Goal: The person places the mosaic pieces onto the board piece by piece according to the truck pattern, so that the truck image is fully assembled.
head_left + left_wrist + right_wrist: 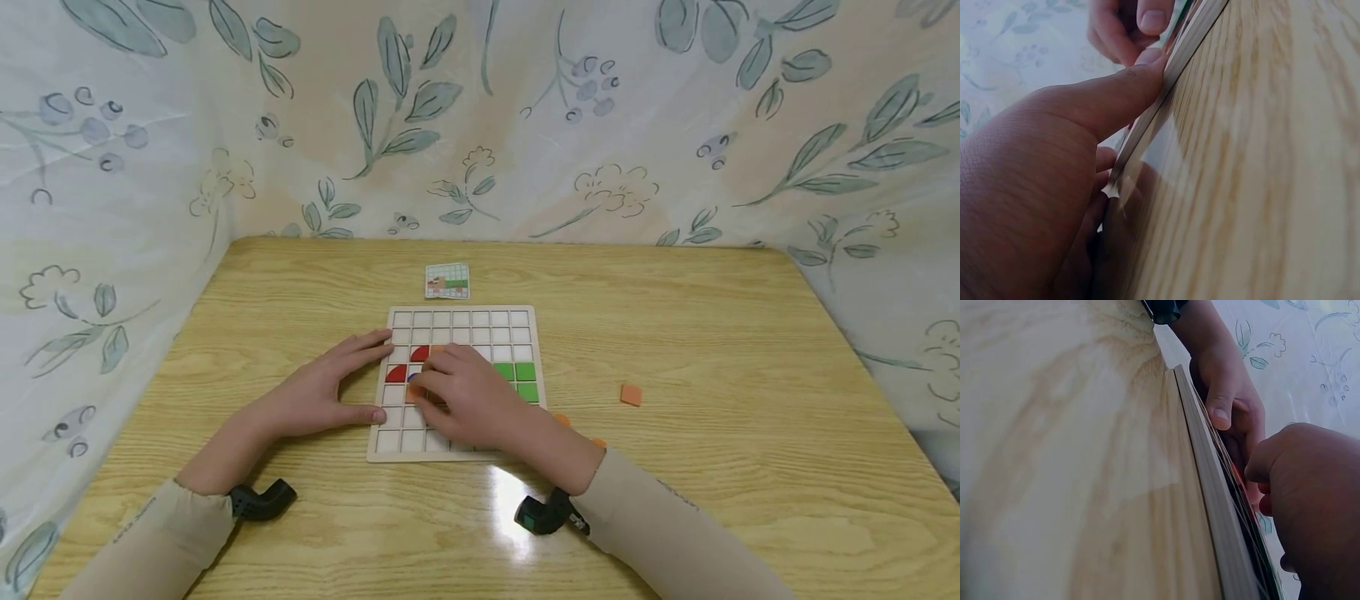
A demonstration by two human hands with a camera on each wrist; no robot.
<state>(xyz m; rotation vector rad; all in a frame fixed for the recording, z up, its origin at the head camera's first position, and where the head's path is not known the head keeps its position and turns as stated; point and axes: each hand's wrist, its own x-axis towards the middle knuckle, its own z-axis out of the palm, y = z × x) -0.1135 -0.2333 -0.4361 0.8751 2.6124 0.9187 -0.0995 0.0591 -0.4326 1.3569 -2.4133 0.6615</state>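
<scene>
A square wooden grid board [461, 309] lies on the table. Along its left side my left hand [318, 392] is spread, with fingertips and thumb touching the rim; the left wrist view shows its thumb [1116, 97] against the board's edge. Over the middle of the grid is my right hand [472, 396], fingers bent down at the cells; whether they pinch a tile is hidden. Red quarter-round tiles [396, 374], a bit of a blue piece [412, 377] and an orange tile [412, 395] show left of these fingers. Green square tiles [527, 392] fill cells on the right.
A small stack of pattern cards [447, 282] lies behind the board. One loose orange square [631, 395] is to the right on the wooden table [712, 333]. More orange pieces [562, 421] peek out beside the right forearm. Patterned cloth [495, 125] hangs behind.
</scene>
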